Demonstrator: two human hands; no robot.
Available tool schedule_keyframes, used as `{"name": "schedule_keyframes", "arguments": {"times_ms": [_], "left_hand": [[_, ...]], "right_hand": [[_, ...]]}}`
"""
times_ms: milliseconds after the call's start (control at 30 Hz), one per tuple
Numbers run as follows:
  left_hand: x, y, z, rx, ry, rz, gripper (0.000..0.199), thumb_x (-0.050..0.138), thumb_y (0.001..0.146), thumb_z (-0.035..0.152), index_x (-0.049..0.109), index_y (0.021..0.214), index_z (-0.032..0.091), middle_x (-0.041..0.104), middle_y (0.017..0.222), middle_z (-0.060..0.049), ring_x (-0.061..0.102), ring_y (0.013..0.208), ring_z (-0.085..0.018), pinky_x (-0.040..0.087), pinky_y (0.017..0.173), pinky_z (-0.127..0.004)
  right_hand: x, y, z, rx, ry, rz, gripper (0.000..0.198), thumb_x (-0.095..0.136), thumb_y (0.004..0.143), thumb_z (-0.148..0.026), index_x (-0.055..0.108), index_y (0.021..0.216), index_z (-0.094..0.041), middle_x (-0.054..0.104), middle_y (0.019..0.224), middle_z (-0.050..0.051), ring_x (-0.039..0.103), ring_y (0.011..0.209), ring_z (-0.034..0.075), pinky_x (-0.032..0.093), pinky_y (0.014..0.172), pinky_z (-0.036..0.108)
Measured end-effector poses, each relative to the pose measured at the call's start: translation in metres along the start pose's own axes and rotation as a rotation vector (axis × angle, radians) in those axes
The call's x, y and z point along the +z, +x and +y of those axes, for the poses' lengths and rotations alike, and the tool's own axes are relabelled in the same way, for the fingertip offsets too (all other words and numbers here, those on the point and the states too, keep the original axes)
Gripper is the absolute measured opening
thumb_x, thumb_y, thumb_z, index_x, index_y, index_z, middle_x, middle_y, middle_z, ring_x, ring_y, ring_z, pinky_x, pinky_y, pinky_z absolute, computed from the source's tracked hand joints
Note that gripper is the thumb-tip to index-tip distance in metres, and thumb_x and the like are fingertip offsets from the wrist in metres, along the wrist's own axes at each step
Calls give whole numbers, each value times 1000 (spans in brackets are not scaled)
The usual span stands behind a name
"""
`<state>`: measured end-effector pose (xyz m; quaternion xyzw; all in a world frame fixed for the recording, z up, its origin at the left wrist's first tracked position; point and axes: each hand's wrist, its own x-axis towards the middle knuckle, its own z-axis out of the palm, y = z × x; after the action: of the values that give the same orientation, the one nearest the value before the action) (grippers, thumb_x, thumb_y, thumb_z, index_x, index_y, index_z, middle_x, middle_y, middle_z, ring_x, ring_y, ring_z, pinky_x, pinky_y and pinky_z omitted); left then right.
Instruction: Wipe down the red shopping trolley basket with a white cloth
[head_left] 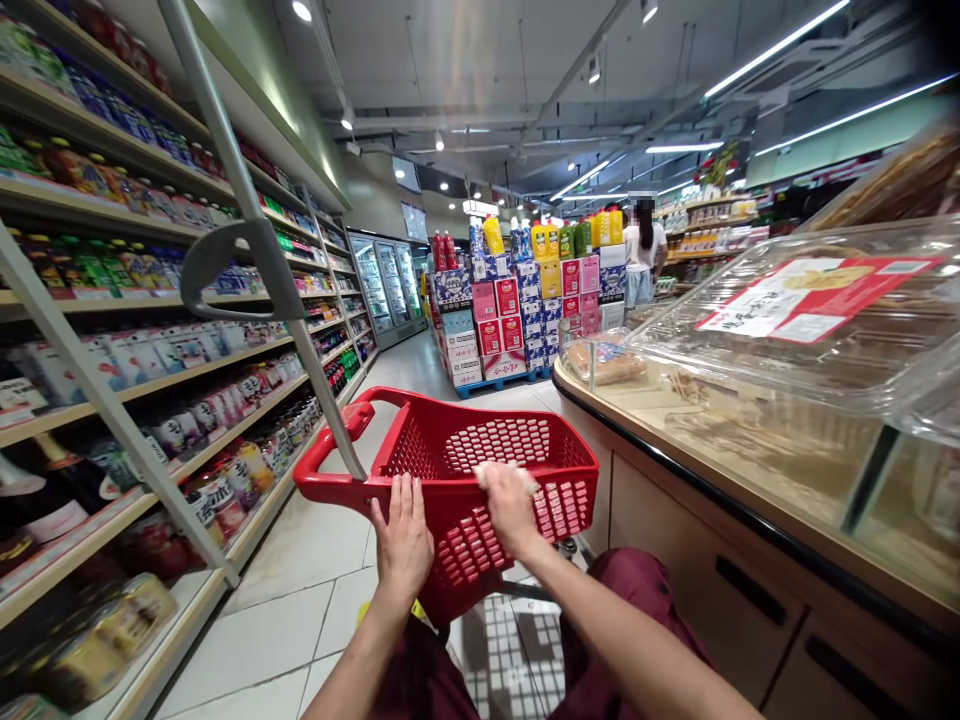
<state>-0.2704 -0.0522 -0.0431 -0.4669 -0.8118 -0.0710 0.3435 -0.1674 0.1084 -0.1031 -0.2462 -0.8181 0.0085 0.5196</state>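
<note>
A red plastic shopping cart (551,440) with perforated sides stands in front of my knees. My left hand (403,540) lies flat against its near side, fingers stretched over the top rim. On the same rim, further right, my right hand (511,510) presses a crumpled white cloth (534,480), mostly hidden under the fingers; whether it is cloth or tissue is hard to make out. A metal pole (319,370) with a grey looped handle (251,270) rises beside the cart's left end.
Shelves of bottles and cans (180,380) line the left. A wooden display counter (675,540) with clear food packs (817,310) borders the right. Ahead stand stacked drink cartons (502,320), glass-door fridges (386,280) and a person (643,250). Pale tiles (285,620) cover the floor.
</note>
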Motion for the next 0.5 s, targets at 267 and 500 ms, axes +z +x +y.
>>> {"name": "schedule_keyframes", "arguments": {"times_ms": [267,500], "left_hand": [[4,-6,-34,-60,-42,105,63,35,72,11,27,134,9,33,139,-14,23,132,-22,0,108,-52],[4,-9,-56,-71,-70,217,59,34,76,12,28,134,11,45,132,-14,35,126,-20,1,109,-47]], "right_hand": [[-3,-3,-3,-23,73,24,39,29,85,-11,53,116,-13,58,112,14,48,106,23,33,94,44],[40,40,-128,-146,262,-34,37,34,87,-17,49,121,-18,56,118,6,48,110,15,40,94,30]]}}
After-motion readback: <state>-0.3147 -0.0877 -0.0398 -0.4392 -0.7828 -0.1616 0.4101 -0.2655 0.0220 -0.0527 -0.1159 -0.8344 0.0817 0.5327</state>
